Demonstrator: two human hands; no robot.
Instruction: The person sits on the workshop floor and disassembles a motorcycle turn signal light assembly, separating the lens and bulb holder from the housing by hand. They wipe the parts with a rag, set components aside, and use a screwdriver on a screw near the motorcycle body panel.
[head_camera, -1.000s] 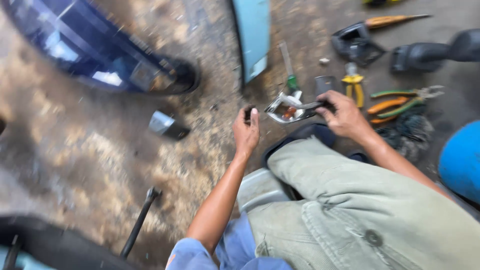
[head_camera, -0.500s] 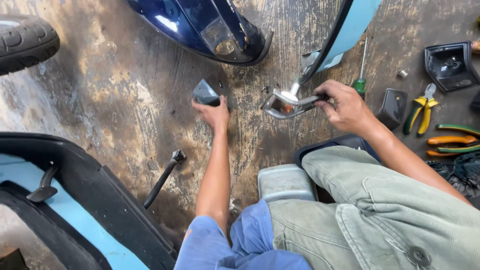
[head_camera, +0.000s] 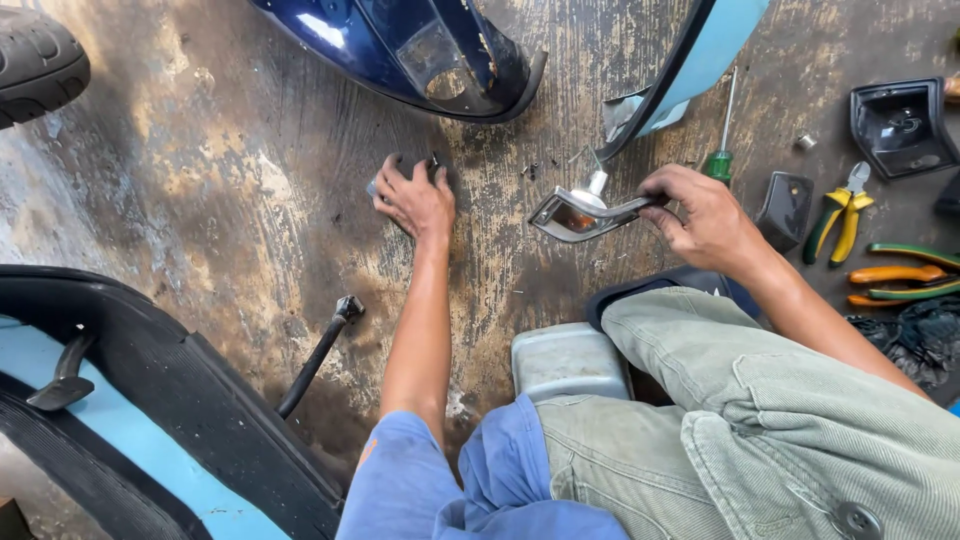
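Metal and stiff, likely light enough for one hand, the chrome bracket (head_camera: 585, 212) hangs just above the floor (head_camera: 250, 200), right hand (head_camera: 705, 210) clenched on its thin arm, while farther out the left hand (head_camera: 418, 198) closes over a small dark part (head_camera: 378, 187) on the floor.

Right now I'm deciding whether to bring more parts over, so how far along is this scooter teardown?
Body panels are already off: a dark blue panel and a light blue panel lie on the floor. In hand: the right hand holds a metal lamp bracket, while the left hand covers a small dark part on the floor. Pliers and a screwdriver lie out.
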